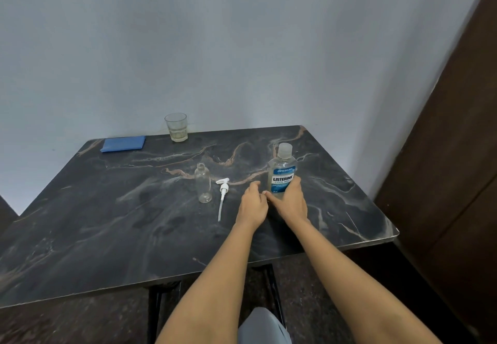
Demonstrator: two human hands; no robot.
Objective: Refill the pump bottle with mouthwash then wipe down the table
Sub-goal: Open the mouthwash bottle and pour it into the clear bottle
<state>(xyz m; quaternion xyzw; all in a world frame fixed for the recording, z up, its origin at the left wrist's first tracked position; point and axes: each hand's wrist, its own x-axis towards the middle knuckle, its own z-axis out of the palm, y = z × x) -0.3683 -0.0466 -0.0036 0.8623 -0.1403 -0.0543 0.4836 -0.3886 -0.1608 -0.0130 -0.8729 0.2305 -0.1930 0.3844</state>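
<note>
Right hand [291, 203] is gripping the upright mouthwash [282, 176]; left hand [251, 205] is hovering loose, empty, with the pump bottle [203, 186] standing to its left.

Both bare forearms reach forward from the lower edge and converge toward the hands. The left forearm runs up the middle; the right angles in from the right.

Left hand [252, 206] — back to camera, wrist straight, fingers loosely bent, thumb raised. Nothing seen in it.

Right hand [291, 203] sits just beside the left, thumb sides touching or nearly so; cannot tell which. Its fingers [296, 183] and thumb curl round the lower part of the upright bottle [282, 171] — a low grip, with the palm hidden behind the back of the hand.
</note>
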